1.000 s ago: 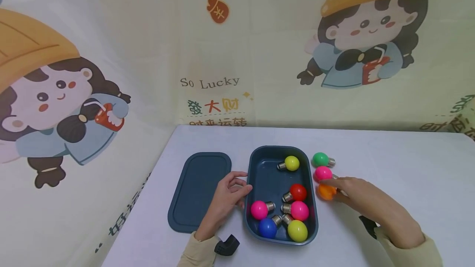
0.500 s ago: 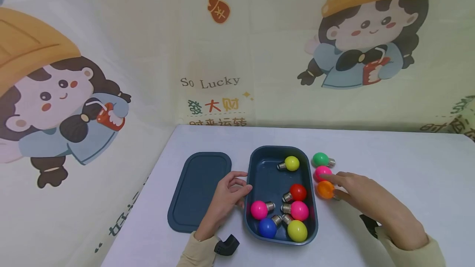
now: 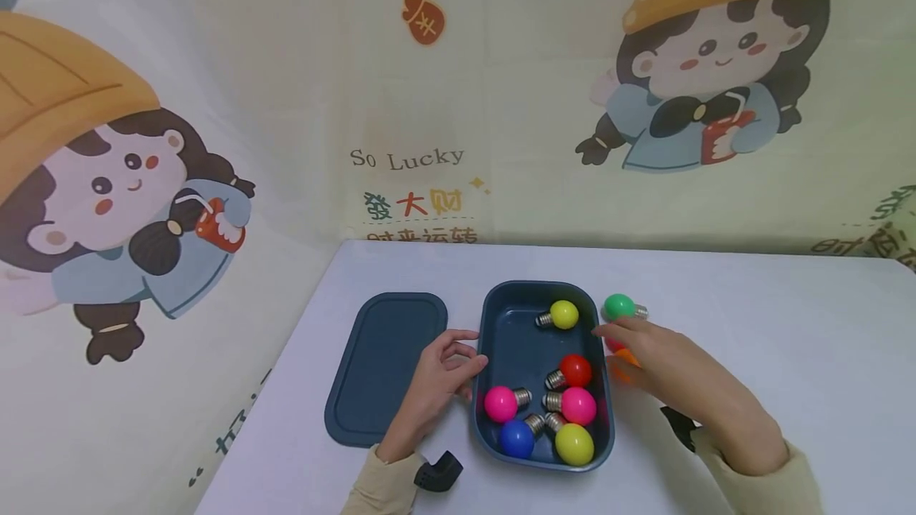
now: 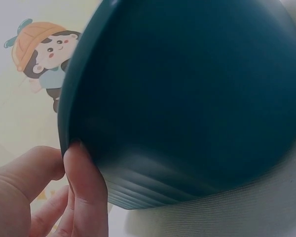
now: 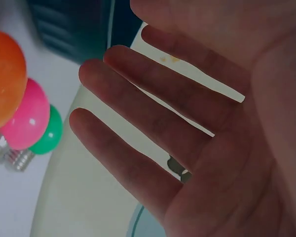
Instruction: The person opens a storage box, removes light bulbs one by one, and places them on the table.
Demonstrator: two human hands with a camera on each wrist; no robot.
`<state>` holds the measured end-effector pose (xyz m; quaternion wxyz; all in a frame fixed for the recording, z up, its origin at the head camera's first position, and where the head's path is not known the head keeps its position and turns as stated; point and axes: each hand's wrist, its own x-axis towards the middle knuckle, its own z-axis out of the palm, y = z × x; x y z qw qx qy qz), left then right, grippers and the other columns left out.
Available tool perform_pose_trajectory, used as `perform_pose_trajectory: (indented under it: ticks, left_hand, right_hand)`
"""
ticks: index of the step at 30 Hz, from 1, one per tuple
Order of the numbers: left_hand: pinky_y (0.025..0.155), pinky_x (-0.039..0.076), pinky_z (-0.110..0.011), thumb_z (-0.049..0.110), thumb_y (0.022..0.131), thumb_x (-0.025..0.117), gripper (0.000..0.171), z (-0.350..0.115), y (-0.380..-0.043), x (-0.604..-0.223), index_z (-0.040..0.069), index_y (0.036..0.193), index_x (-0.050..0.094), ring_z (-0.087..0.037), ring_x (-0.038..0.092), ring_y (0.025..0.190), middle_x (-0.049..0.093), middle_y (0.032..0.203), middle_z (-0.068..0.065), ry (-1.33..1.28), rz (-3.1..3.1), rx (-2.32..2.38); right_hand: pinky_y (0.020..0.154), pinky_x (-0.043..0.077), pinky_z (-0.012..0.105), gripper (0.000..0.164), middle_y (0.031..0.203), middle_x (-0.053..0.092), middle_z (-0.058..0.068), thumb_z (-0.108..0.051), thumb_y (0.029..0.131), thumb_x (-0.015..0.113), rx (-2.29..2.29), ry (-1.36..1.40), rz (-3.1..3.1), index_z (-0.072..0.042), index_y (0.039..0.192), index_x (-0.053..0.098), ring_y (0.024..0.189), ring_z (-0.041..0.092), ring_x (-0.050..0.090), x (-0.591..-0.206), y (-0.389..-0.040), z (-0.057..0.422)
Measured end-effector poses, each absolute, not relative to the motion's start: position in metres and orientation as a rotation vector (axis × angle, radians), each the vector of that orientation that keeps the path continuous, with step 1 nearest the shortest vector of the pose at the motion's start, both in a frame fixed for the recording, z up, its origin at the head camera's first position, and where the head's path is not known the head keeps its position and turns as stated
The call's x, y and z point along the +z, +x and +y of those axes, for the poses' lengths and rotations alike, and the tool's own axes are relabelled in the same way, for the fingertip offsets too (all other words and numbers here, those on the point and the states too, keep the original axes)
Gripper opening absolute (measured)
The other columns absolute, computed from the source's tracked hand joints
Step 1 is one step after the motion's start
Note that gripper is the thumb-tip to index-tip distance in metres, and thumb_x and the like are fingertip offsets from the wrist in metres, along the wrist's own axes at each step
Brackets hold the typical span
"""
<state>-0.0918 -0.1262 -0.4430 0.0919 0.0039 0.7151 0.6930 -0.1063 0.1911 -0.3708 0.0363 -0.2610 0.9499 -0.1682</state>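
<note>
Currently: orange bulb (image 5: 5, 79) on the tabletop (image 3: 773, 324), right of the navy box (image 3: 510, 344), close beside a pink bulb (image 5: 29, 116); both partly hidden under the right hand (image 3: 661, 360) in the head view. Right fingers extended, slightly spread, nothing held. Main risk (judgement): a low sweep or off-centre pinch could set the round globes rolling, one knocking the other or the green bulb (image 3: 619, 306) beyond. Smooth surface might also slip from a light fingertip hold. Left hand (image 3: 442, 372): fingers loosely bent, tips touching the box's left wall, not wrapped round it; too hard a push there would probably slide the box rightward into the loose bulbs. Appearance: orange globe glossy, evenly coloured; threaded silvery bases beside the cluster, which base is whose hard to tell. Inside the box, a red bulb (image 3: 575, 370) and a blue bulb (image 3: 517, 439) lie among others. Farther left, a matching lid (image 3: 390, 372) lies flat, apart from the box
</note>
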Motion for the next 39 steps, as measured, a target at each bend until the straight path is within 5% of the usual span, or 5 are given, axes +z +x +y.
perform_pose_trajectory:
  ticks: [19, 39]
  left_hand:
    - [0.053, 0.053, -0.025, 0.016, 0.09, 0.075, 0.044, -0.125, -0.09, -0.444, 0.005, 0.129, 0.057, -0.013, 0.058, 0.064, 0.062, 0.095, -0.006, 0.039, 2.145, 2.054]
    - [0.054, 0.053, -0.023, 0.017, 0.09, 0.075, 0.046, -0.127, -0.091, -0.444, 0.004, 0.13, 0.056, -0.012, 0.06, 0.068, 0.062, 0.095, -0.006, 0.016, 2.122, 2.054]
  right_hand:
    - [0.07, 0.059, 0.028, 0.029, 0.101, 0.065, 0.003, -0.016, 0.084, 0.08, -0.504, -1.038, 2.932, -0.009, 0.11, 0.069, 0.085, 0.014, 0.065, -0.366, -0.103, 0.146]
    - [0.088, 0.057, 0.042, 0.041, 0.114, 0.067, 0.006, -0.033, 0.088, 0.075, -0.462, -1.103, 2.764, -0.009, 0.121, 0.067, 0.104, 0.023, 0.066, -0.375, -0.098, 0.106]
